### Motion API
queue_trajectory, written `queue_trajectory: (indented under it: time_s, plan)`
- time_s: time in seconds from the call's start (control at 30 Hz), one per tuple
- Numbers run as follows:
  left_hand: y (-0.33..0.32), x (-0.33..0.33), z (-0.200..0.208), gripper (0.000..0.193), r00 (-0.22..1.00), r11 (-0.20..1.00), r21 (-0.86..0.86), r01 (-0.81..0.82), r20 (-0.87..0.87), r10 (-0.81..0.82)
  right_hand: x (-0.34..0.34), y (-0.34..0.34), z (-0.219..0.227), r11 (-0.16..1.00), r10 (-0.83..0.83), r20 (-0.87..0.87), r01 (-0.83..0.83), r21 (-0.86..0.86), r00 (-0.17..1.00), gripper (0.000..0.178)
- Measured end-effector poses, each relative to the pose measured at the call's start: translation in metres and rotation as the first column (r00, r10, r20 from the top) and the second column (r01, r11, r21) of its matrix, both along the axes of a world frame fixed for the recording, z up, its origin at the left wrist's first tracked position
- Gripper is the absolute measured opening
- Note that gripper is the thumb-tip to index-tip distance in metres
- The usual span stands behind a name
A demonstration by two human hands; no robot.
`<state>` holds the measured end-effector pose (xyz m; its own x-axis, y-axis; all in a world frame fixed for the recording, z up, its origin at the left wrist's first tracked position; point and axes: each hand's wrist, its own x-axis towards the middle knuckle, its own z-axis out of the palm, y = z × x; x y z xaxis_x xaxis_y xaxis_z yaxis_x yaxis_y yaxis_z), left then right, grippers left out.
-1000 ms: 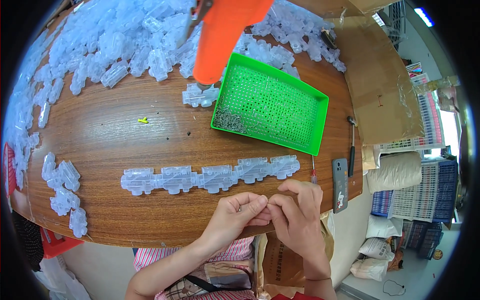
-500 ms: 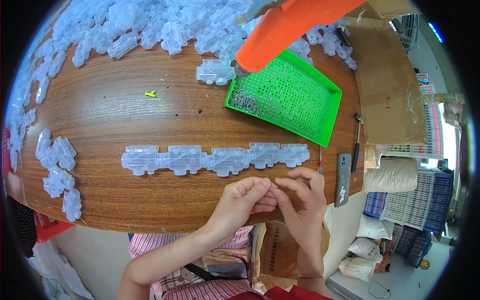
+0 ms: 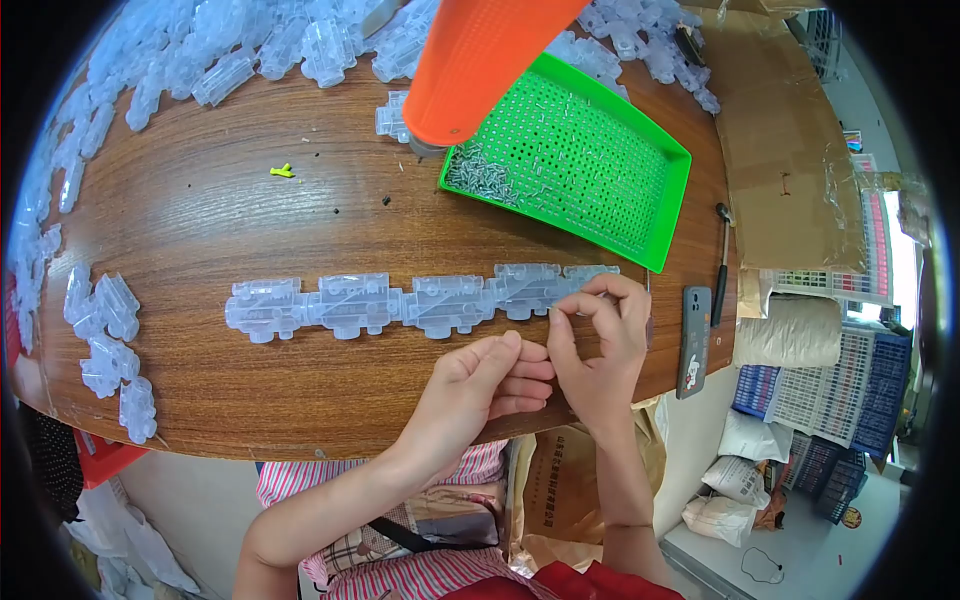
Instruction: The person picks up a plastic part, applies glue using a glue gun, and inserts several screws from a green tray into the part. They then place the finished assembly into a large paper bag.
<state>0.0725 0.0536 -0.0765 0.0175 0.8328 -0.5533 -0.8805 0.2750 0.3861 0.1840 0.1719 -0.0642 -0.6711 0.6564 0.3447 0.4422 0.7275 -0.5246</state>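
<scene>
A row of clear plastic toy-vehicle-shaped pieces (image 3: 352, 303) lies across the wooden table in front of me. My left hand (image 3: 487, 378) is closed just below the row, thumb pressed to the forefinger; anything inside is hidden. Above and to its right, my right hand (image 3: 605, 345) pinches thumb and forefinger together over the row's right part. What sits between those fingertips is too small to make out. The right hand partly covers the rightmost clear pieces. Small silver screws (image 3: 482, 175) lie heaped in the left corner of a green perforated tray (image 3: 655, 235) beyond my hands.
An orange power tool (image 3: 490, 70) hangs over the tray's left side. Clear pieces (image 3: 230, 75) pile up along the far edge, and a smaller group (image 3: 108, 335) lies at left. A phone (image 3: 693, 340) and black-handled tool (image 3: 720, 270) rest at right, beside cardboard (image 3: 790, 150).
My hands have drawn apart: the right has risen from the left's fingertips toward the row's right end. The left stays closed below the row. The whole view has shifted slightly.
</scene>
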Motion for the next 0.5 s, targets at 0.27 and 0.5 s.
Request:
queue_trajectory:
  time_s: [0.27,0.5]
  plan:
    - [-0.0079,-0.0060,0.0037,0.037,0.994,0.998,-0.018,-0.053,0.093,0.054,-0.0048,0.0012,-0.0024,0.980,0.046,0.106,-0.065,0.187,0.993,0.024]
    - [-0.0084,-0.0062,0.0027,0.036,0.994,0.999,-0.015,-0.047,0.097,0.048,-0.0067,-0.0002,0.0012,0.973,0.025,0.149,-0.059,0.224,0.989,0.024]
